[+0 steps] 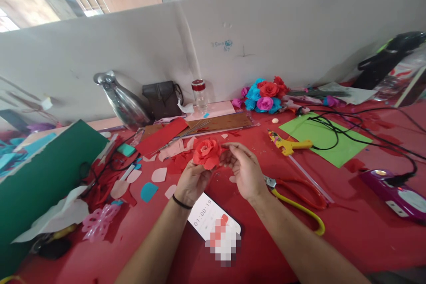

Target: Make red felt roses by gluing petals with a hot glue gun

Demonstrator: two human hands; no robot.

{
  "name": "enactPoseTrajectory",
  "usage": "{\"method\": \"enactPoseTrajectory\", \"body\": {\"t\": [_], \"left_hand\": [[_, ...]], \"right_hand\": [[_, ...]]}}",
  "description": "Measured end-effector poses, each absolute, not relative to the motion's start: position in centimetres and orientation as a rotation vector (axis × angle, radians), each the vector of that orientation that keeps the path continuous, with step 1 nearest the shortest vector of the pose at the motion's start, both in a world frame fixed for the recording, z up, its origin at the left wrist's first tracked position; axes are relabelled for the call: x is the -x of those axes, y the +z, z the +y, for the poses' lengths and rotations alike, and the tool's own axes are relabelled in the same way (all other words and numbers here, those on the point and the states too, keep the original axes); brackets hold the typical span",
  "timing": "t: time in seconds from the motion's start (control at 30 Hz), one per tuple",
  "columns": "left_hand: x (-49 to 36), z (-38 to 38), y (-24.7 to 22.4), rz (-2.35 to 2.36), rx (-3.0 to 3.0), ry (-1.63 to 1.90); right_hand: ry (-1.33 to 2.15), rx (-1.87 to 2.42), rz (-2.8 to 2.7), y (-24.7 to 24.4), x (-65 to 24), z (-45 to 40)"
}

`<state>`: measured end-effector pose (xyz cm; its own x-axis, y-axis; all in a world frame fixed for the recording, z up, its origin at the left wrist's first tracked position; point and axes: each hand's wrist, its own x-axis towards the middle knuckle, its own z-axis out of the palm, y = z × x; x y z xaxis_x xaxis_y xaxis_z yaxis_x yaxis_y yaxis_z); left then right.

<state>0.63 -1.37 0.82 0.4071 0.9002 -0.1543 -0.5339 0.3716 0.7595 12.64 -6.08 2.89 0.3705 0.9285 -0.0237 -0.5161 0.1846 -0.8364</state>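
Observation:
A red paper rose [207, 152] with layered, curled petals is held up over the table. My left hand [195, 182], a dark band at its wrist, grips the flower from below, its fingers partly hidden behind the petals. At the flower's right edge, my right hand [245, 171] has its fingertips closed on an outer petal. Below my hands lies a phone [213, 219] with a timer on its screen. Loose pink petals [159, 174] and a blue petal [149, 191] are scattered to the left.
Red-and-yellow-handled pliers [299, 199] and a yellow glue gun [289, 144] lie right, near green paper [328, 142] and black cables. Finished paper flowers [266, 95] stand at the back. A steel jug [124, 102], a jar [199, 95] and a green box [56, 186] are on the left.

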Motion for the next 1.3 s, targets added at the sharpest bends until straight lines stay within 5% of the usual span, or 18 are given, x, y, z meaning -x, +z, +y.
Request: {"method": "enactPoseTrajectory", "body": {"t": [0.47,1.3], "left_hand": [[-0.8,-1.4,0.4,0.608,-0.34,0.815],[-0.8,-2.0,1.6,0.623,-0.834,1.056]], "right_hand": [[1.194,0.943,-0.688,2.3,-11.6,-5.8],[1.077,0.96,-0.909,2.8,-11.9,-6.9]]}}
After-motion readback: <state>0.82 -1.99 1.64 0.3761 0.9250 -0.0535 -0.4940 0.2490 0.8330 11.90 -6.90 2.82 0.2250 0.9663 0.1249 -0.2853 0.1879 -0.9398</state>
